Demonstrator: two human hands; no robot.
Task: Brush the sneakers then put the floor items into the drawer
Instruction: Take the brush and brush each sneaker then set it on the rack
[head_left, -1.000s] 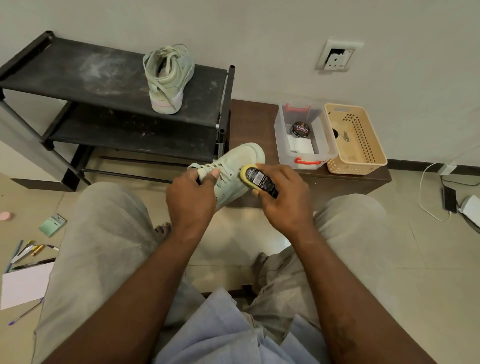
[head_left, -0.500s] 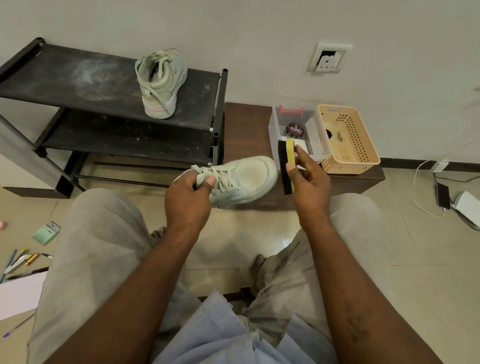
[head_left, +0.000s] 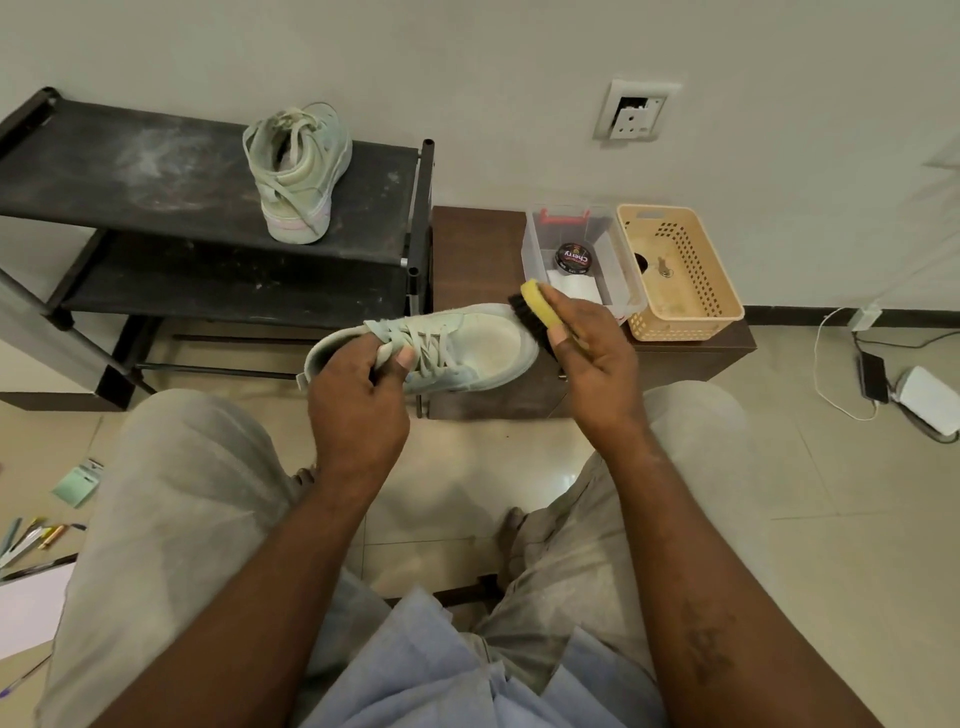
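Sneaker (head_left: 467, 348), pale green, is held over the floor between the knees, toe pointing right and laces up. The left hand (head_left: 358, 395) grips it at the heel end, with the thumb pressed on the laces and the fingers curled into the opening. The right hand (head_left: 587, 358) is closed round a yellow-backed brush (head_left: 535, 312), whose dark bristles face left and touch the tip of the toe.

Behind the hands stands a low brown cabinet (head_left: 478, 249) against the wall. On its top sit a clear box (head_left: 613, 244) holding a round polish tin (head_left: 571, 257), and just beside it to the right a tan basket (head_left: 691, 312). To the left, a black rack (head_left: 130, 176) carries the second sneaker (head_left: 296, 171) upright on its dusty top shelf, heel towards the camera.

On the floor at far left lie pens (head_left: 31, 538), a white sheet (head_left: 31, 613) and a small green packet (head_left: 78, 483). At far right a phone (head_left: 872, 376) lies with a white cable.
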